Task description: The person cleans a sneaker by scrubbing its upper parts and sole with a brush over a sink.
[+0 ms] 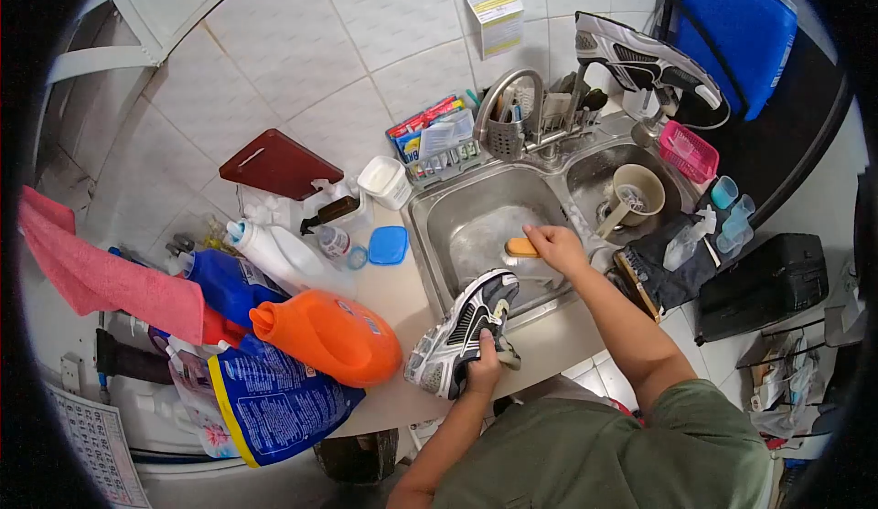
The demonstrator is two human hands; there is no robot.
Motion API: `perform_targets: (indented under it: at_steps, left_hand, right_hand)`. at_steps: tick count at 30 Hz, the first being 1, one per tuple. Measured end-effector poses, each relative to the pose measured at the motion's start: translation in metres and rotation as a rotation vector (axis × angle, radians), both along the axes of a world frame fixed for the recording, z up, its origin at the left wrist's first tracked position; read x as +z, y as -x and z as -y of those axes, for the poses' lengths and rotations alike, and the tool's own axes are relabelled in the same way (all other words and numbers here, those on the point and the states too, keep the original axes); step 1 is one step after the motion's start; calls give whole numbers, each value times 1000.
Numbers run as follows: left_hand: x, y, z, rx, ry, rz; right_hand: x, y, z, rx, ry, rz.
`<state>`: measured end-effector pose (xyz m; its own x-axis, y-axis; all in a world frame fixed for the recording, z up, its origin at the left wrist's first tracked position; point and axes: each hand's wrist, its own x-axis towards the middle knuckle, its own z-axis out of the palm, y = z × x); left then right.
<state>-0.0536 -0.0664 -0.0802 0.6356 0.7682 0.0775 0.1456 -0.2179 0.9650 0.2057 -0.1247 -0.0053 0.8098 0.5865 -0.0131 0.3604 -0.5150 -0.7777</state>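
The left hand grips a grey, white and black running shoe, with the fingers closed around its side near the opening. The shoe is tilted at the near left corner of a stainless-steel sink with 2 basins, partly over the pale bench; whether it touches the rim, I cannot tell. The right hand is closed on a scrubbing brush with an orange-yellow back and white bristles, held above the left basin, apart from the shoe. In the right basin sits a beige plastic dipper with a long handle.

A 2nd shoe in white, black and grey is propped up behind the right basin, near a pink plastic basket. Left of the sink, a square blue plastic lid lies near an open white plastic tub, and a large orange plastic jug rests on its side, next to a blue and yellow packet.
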Motion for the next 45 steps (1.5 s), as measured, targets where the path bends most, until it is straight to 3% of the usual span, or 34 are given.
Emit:
perform_targets:
  at_steps: [2, 3, 5, 6, 8, 11, 14, 15, 18, 19, 22, 23, 26, 27, 30, 31, 34, 35, 37, 38, 39, 41, 42, 45]
  left_hand:
    - [-6, -3, 2, 34, -47, -53]
    - [-14, -6, 4, 71, -93, -48]
    - [-14, -8, 6, 68, -128, -69]
    - [1, -8, 7, 27, -117, -96]
    - [11, -1, 9, 21, -171, -136]
    - [3, -9, 6, -1, -181, -75]
    - [21, -7, 7, -37, 66, -127]
    - [32, -3, 5, -42, 257, -300]
    - [25, -9, 5, 27, -208, -7]
    - [24, -11, 3, -7, -195, -12]
    - [27, -15, 3, 6, -199, -33]
    - [5, -9, -1, -73, -11, -135]
    - [27, -9, -2, -69, -161, -58]
    - [29, -11, -2, -54, -201, -44]
    - [10, -13, -4, -61, -84, 12]
    - [5, -10, -4, -69, -40, -102]
    - [9, -6, -5, -44, 131, -89]
    - [-23, 0, -10, -78, -69, -90]
    - [-85, 13, -28, -83, -579, -70]
    - [-98, 13, -35, -78, -883, -49]
    - [-22, -2, -17, -84, -119, 77]
    - [-48, 3, -13, -85, -15, 2]
    - [-28, -1, -11, -58, 90, 15]
    - [-3, -4, -5, -22, 189, -2]
  right_hand:
    - [-11, 6, -17, -41, 79, 89]
    - [-10, 28, -31, -83, -20, 115]
    - [8, 71, -51, 221, -183, 385]
    - [49, 97, -49, 373, -49, 565]
    - [7, 72, -54, 309, -403, 567]
    - [-9, 23, -42, -27, 10, 340]
    - [34, 95, -54, 447, -212, 609]
    - [39, 99, -53, 462, -263, 591]
    - [-5, 28, -48, 31, -122, 413]
    - [-5, 20, -46, 30, -19, 378]
    - [-1, 76, -62, 334, -247, 619]
    - [34, 98, -56, 441, -224, 663]
    - [13, 35, -50, 110, 2, 125]
    - [14, 17, -50, 76, 116, 222]
    - [3, 59, -61, 270, -116, 329]
    - [28, 88, -62, 486, -24, 492]
    - [-30, 47, -60, 164, -223, 210]
    - [-12, 15, -46, -23, 64, 69]
    - [-14, -27, -21, -128, 210, 153]
    - [-18, -29, -23, -127, 130, 82]
    - [-26, -26, -26, -125, 55, 8]
    - [-42, 8, -43, -57, -121, -125]
    - [-44, 28, -59, 10, -229, -177]
    - [-16, 39, -59, 92, -135, -114]
